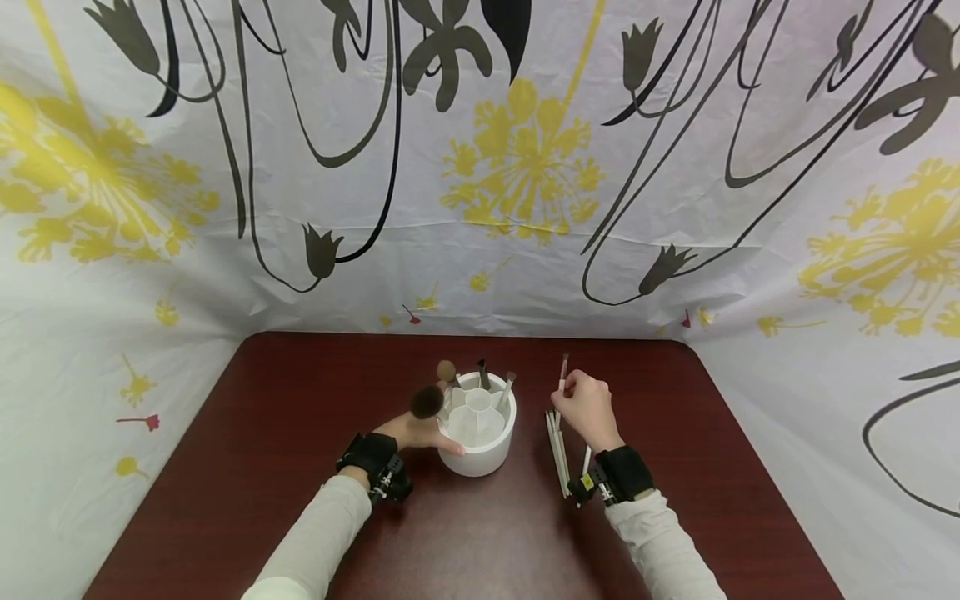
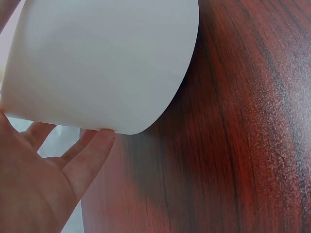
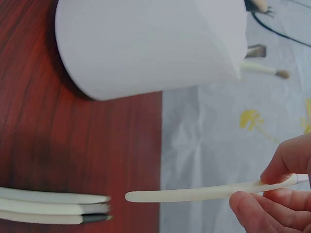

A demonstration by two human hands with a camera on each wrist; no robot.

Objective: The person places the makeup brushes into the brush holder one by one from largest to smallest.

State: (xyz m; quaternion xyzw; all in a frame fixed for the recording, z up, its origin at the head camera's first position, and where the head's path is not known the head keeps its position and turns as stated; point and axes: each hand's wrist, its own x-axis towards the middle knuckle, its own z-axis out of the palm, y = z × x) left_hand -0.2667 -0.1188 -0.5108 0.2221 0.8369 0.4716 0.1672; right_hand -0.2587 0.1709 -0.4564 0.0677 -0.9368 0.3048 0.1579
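A white round makeup brush organizer (image 1: 480, 458) with petal-shaped compartments stands upright on the table. My left hand (image 1: 416, 432) holds it from the left, thumb near the front rim; in the left wrist view the fingers (image 2: 92, 158) touch its wall. Inside lean several brushes, including a big dark fluffy one (image 1: 427, 402) and a tan one (image 1: 446, 371). To its right, my right hand (image 1: 587, 408) pinches a thin makeup brush (image 3: 194, 194) with a pale handle, its bristles pointing up. Beneath that hand lie several pale-handled brushes (image 1: 558, 458), side by side.
The dark red wooden table (image 1: 300, 392) extends to both sides. A white cloth (image 1: 495, 283) with yellow and grey flower prints hangs behind it and along its sides. Another pale handle (image 1: 587, 460) shows partly beside the right wrist camera.
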